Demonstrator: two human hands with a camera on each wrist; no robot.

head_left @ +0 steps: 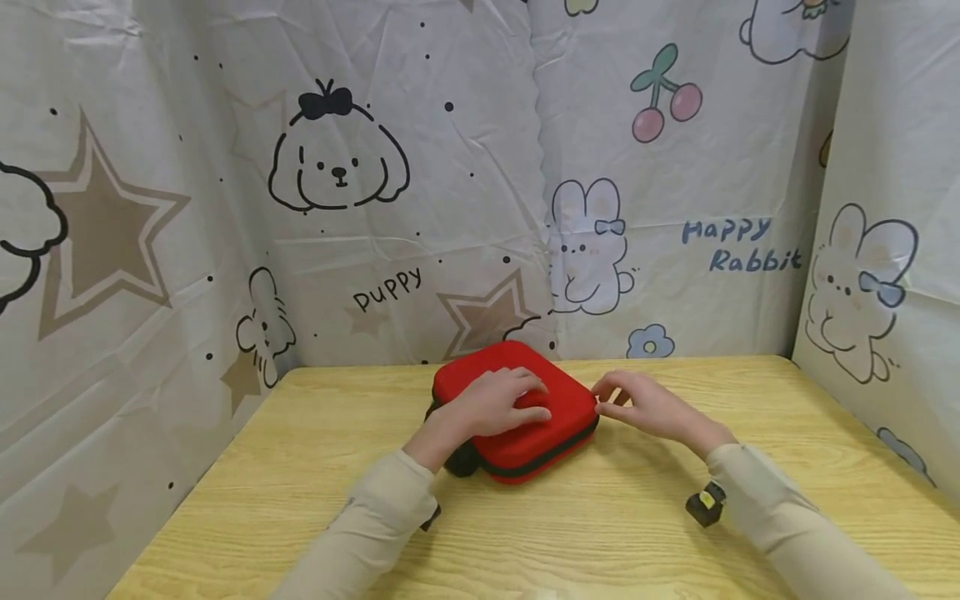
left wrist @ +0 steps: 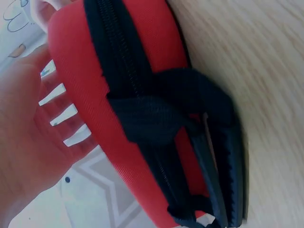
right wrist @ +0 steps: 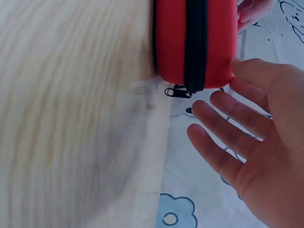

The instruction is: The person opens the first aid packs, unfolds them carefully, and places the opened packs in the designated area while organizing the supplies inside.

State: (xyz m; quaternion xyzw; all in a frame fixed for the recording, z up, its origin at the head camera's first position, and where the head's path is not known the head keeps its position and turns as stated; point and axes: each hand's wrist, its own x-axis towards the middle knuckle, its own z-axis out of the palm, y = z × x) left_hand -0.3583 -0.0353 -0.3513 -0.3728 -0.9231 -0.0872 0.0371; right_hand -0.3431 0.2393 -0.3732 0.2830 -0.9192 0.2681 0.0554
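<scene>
Cartoon-print fabric [head_left: 465,108] covers the walls all round, with puppies, rabbits, stars and a pair of cherries on it. Below that is a yellowish wood-grain table [head_left: 315,475], and toward its back, around the middle, sits a red case [head_left: 566,400], lying flat and zipped shut as far as the views show.

Left hand [head_left: 498,404] is over the top of the case, fingers loosely bent and spread with gaps between them, not wrapped round anything; can't really tell how much of it touches the lid. Right hand [head_left: 645,404] is at the case's right corner, also fairly wide, thumb tip at the upper edge and the other fingers fanned out past the corner, gripping nothing.

Left wrist cam is the one that properly shows the black handle [left wrist: 232,166] on the case's side, strapped across the zipper band [left wrist: 123,52]; from the head it's mostly a dark lump. Tiny zipper pull [right wrist: 180,93] dangling at the corner? Only the right wrist cam catches it, near the fingers but apart from them.
</scene>
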